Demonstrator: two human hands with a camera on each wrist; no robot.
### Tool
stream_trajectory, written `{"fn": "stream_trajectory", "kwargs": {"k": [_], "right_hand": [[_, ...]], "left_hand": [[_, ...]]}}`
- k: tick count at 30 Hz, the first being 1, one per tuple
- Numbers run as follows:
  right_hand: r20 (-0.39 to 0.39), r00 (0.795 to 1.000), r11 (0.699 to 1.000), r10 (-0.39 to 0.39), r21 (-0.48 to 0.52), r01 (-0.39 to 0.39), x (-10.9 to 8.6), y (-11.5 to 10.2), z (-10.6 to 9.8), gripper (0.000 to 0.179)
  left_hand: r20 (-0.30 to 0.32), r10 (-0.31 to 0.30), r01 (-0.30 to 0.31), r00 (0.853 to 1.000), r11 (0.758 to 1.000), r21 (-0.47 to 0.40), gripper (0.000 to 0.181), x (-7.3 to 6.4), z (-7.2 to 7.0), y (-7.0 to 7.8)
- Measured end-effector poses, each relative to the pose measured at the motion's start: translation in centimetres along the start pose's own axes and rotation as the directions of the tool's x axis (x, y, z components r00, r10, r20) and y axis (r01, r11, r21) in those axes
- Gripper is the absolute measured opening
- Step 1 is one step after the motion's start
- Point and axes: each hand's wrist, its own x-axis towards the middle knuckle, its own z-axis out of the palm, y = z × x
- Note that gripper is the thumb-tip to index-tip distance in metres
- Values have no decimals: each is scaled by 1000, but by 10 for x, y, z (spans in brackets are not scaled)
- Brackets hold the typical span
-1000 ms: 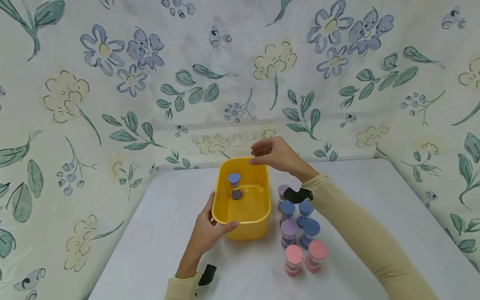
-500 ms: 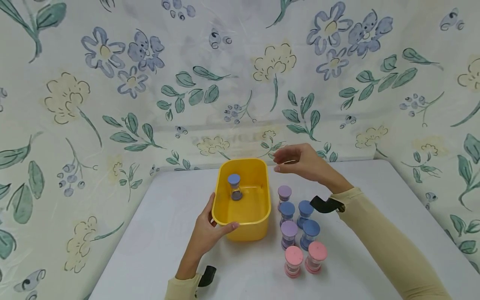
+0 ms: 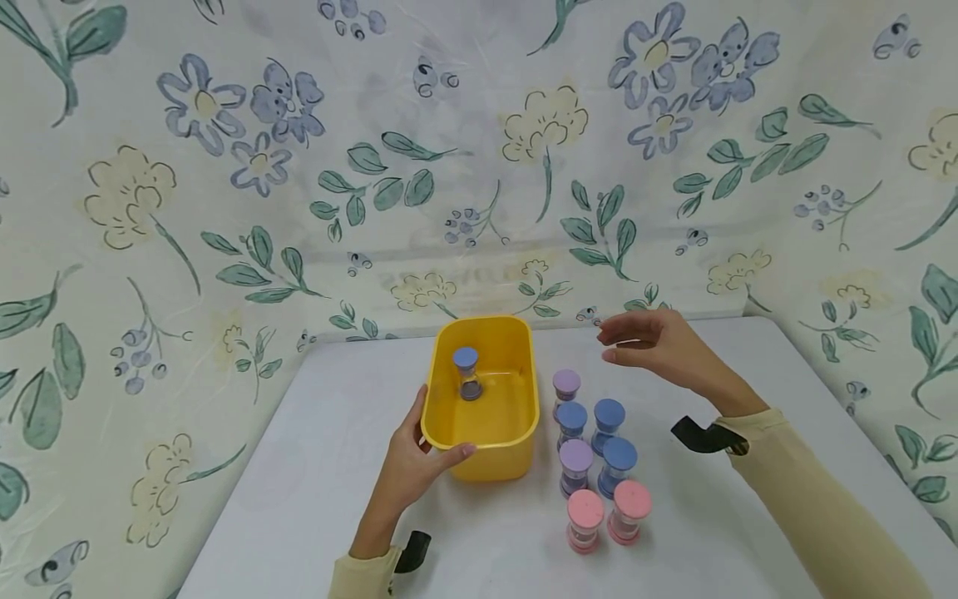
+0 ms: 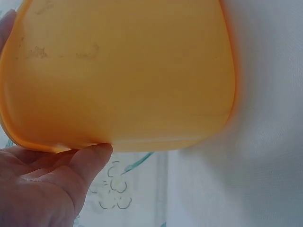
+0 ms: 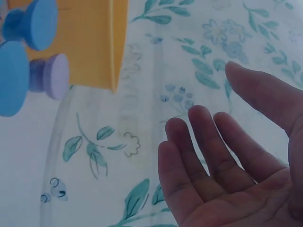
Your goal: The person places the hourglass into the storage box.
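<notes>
Gripping the bin [image 3: 496,462] with the left hand [image 3: 412,470], with a blue hourglass [image 3: 467,371] inside; hovering empty and loose-fingered with the right hand [image 3: 666,352] near the far purple hourglass [image 3: 566,388]; best to reach straight down, toppling none.

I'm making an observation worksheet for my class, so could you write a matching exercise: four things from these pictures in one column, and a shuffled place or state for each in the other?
Column one
1. Left hand
2. Right hand
3. Yellow tub
4. Pink sand timers

Column two
A. Contains one blue-capped sand timer
B. Nearest the person in the group on the table
C. Grips a container at its near left corner
D. Raised in the air, holding nothing

Right pairs: 1-C, 2-D, 3-A, 4-B
</notes>
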Motion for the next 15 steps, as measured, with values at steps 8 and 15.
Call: {"fn": "stream_trajectory", "kwargs": {"k": [8,15], "right_hand": [[-2,1000,999,-6,51,7,-16,23,-2,43],[16,1000,997,16,81,-17,-24,47,5,47]], "left_hand": [[-2,-2,2,1000,1000,0,111,0,0,1],[-6,2,-2,1000,1000,2,112,0,0,1]]}}
